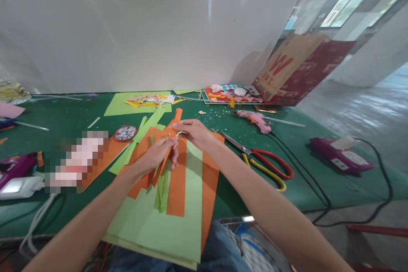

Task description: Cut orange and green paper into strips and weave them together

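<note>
My left hand [161, 151] is closed on a narrow orange paper strip [178, 114] that slants upward between my hands. With thumb and fingertips together, my right hand [196, 134] pinches the same strip near its upper part. Partly hidden below my hands lie thin green paper strips [164, 193] and a wider orange paper strip [177, 191]. They rest on light green paper sheets [149, 231], which overhang the table's front edge. Orange sheets [210, 182] stick out from under the green ones.
Red-and-yellow-handled scissors [264, 159] lie right of the papers, near a pink glue gun [255, 120] with a black cord. Beyond are a purple power block [342, 155] and a paper bag [287, 68]. A round dish [126, 133] stands left; a white panel [143, 38] rises behind.
</note>
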Motion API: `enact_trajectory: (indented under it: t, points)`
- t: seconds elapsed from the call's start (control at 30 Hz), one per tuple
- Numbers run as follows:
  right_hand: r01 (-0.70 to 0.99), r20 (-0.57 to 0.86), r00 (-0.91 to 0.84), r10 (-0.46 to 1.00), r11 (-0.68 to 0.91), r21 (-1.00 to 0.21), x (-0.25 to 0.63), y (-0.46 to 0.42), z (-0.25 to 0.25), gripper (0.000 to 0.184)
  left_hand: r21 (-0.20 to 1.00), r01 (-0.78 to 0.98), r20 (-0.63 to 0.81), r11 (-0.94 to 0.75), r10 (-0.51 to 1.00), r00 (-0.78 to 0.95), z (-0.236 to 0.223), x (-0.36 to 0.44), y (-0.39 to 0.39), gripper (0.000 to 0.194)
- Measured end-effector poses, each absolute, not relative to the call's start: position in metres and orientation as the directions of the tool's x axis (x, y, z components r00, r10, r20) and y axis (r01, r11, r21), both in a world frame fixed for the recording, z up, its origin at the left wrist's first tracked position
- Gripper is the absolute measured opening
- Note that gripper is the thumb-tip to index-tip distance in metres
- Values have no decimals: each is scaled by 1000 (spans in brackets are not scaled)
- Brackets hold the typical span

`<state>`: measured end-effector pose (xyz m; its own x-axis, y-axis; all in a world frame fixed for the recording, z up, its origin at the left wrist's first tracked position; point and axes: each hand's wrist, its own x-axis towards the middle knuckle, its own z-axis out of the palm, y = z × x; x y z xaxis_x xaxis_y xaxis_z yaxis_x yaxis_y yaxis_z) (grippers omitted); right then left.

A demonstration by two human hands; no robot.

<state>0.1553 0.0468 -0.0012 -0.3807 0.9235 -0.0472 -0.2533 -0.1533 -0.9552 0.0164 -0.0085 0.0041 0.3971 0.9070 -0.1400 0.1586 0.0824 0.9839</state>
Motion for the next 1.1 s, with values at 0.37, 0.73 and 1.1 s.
enact_trajectory:
  t: [0.37,0.73,1.1]
  points:
    - [-219,-63,-429,901,-171,-960,155,46,-2,27,987,149,-115,62,916,384,2,15,-7,30]
    - [-212,-60,-406,912,-157,-965,155,46,-1,28,984,168,-124,62,912,391,2,15,-8,30]
    - [-133,-79,-482,873,-161,-978,156,42,1,24,989,146,-90,33,913,399,-1,13,-7,31]
